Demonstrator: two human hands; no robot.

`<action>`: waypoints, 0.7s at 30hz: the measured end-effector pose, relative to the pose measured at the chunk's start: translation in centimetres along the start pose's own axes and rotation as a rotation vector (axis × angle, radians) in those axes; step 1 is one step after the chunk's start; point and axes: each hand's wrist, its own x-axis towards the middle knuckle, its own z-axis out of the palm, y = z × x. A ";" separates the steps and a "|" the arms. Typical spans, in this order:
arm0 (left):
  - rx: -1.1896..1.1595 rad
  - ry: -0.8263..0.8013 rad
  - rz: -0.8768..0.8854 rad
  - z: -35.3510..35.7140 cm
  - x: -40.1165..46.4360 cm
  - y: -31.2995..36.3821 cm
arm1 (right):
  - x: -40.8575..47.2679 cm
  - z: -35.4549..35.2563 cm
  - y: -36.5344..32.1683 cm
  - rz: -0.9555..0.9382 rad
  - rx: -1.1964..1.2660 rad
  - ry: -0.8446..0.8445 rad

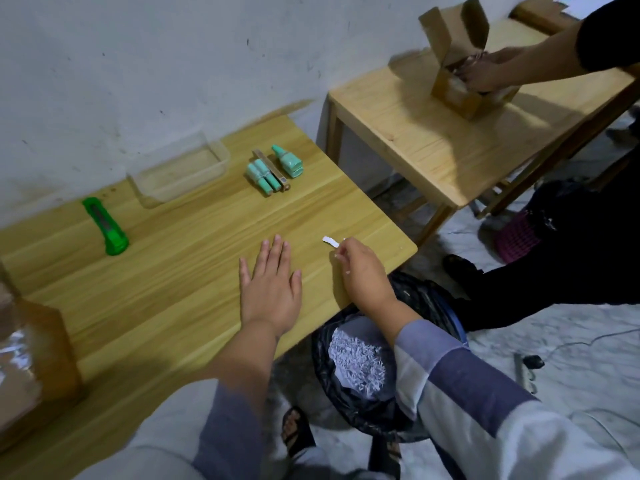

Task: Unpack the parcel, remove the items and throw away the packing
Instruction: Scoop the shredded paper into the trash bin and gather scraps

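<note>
Looks nearly done: the mint-green items (273, 171) are laid out at the back of the worktop (194, 271), and shredded paper (358, 358) is already dumped in the black-lined bin (346, 393) below. One last paper scrap (329, 241) is pinched by the right hand (363, 268), near the edge. The left hand (272, 282) is rested flat, released. A green cutter (107, 226) and clear tub (180, 171) are left well clear.

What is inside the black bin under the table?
The black bin holds a heap of white shredded paper. The right arm and the table edge cover part of the opening, so anything deeper or beneath them is hidden.
</note>
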 end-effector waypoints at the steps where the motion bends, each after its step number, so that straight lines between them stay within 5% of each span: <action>1: -0.002 0.000 0.001 0.0 0.0 0.0 | -0.2 -0.3 0.4 0.018 -0.007 0.010; 13: 0.006 -0.008 -0.004 -0.1 0.0 -0.1 | -6.9 -4.7 5.5 0.178 -0.205 0.208; 21: -0.011 -0.030 0.002 -0.3 0.0 -0.2 | -9.0 -3.5 7.3 0.409 -0.107 0.002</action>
